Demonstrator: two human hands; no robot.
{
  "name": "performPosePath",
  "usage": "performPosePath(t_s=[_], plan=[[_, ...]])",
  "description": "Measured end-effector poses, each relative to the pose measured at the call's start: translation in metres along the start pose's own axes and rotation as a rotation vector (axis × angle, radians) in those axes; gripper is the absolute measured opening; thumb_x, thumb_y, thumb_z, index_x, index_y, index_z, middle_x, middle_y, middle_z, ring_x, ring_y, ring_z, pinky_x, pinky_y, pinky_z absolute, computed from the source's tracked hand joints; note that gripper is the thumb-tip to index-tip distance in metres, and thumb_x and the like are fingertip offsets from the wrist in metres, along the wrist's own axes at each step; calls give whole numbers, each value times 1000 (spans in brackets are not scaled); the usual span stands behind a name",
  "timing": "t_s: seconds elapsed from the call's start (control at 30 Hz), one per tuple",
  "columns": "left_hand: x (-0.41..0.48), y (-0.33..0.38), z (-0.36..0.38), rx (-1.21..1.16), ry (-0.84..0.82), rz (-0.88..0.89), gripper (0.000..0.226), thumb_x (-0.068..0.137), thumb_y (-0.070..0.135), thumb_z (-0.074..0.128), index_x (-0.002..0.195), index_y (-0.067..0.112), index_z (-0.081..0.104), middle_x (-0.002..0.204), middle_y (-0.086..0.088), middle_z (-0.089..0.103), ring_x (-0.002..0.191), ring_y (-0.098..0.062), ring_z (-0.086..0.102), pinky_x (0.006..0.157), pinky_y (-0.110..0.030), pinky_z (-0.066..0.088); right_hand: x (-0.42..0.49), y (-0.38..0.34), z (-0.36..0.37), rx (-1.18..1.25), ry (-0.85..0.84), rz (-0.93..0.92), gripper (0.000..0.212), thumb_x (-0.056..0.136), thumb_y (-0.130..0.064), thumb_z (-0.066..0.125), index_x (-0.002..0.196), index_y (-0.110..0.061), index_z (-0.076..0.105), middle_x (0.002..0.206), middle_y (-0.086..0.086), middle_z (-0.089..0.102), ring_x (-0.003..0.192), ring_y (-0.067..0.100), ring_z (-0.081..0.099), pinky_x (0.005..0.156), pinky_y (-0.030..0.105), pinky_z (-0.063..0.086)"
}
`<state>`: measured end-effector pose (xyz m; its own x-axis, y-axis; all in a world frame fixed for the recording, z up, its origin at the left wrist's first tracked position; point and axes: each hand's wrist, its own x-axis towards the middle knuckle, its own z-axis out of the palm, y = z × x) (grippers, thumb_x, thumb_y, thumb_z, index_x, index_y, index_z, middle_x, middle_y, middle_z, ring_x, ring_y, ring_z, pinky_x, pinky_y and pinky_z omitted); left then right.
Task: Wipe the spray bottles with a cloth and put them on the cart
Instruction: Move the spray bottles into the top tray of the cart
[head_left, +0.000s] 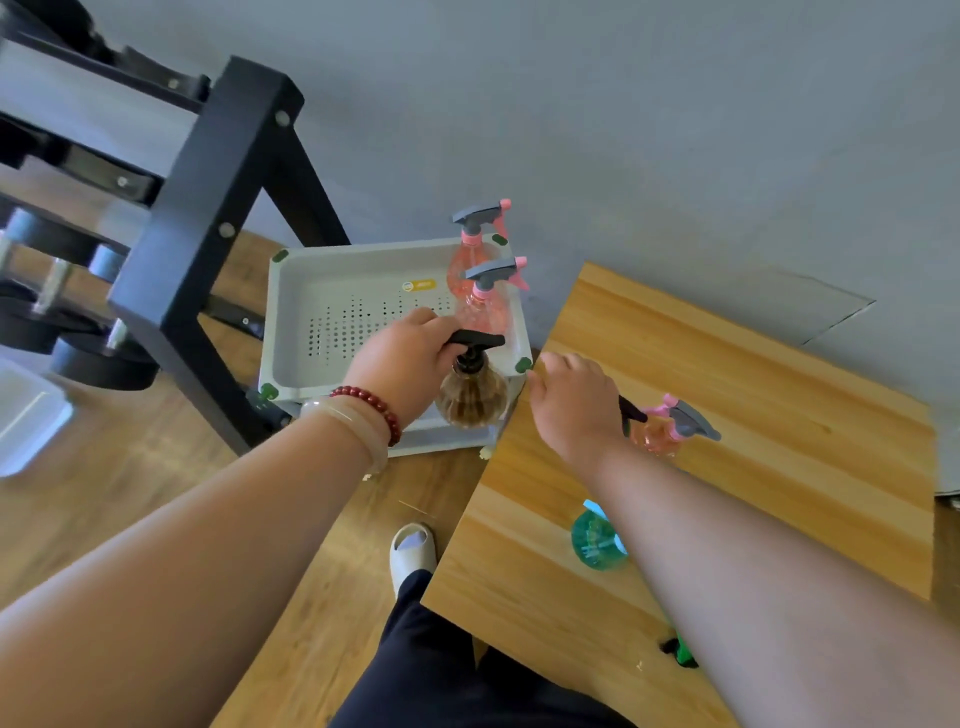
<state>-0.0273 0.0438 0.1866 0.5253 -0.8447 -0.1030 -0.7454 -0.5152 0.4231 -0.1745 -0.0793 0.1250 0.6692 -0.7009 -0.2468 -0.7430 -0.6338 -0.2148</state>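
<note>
Grey wall backs the cart (363, 262): left arm extended, left hand (405, 364) fingers curled round the brown spray bottle (470, 402) head at its near corner; right hand (571, 402) palm-down over the worktop (753, 374) edge, fingers relaxed, holding nothing.

- Sticker (420, 285) inside the top tray of the cart (363, 249), near its far side: small oval, white at the left end, yellow along the rest; print on it too small and blurred to read.
- No other text, number or brand legible anywhere in view.
</note>
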Motion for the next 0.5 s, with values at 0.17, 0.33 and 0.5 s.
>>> performPosePath(t_s=[0.17, 0.33, 0.5], plan=[[12, -23, -28, 1, 60, 8, 28, 104, 24, 46, 124, 12, 62, 114, -5, 57, 86, -21, 55, 74, -30, 47, 20, -28, 0, -9, -1, -9, 35, 105, -37, 32, 120, -14, 54, 120, 6, 57, 116, 26, 49, 96, 36, 38], [33, -47, -44, -13, 112, -27, 28, 104, 23, 47, 125, 11, 62, 114, -7, 58, 92, -22, 55, 77, -28, 41, 41, -53, 4, -10, 15, -43, 40, 105, -37, 31, 130, -14, 53, 121, 6, 57, 115, 26, 50, 95, 36, 39], [56, -75, -42, -25, 108, -68, 28, 104, 23, 48, 124, 12, 63, 113, -8, 60, 97, -25, 57, 80, -29, 43, 62, -71, 6, -7, 32, -60, 40, 105, -37, 32, 129, -13, 54, 125, 7, 58, 115, 26, 52, 95, 37, 42]])
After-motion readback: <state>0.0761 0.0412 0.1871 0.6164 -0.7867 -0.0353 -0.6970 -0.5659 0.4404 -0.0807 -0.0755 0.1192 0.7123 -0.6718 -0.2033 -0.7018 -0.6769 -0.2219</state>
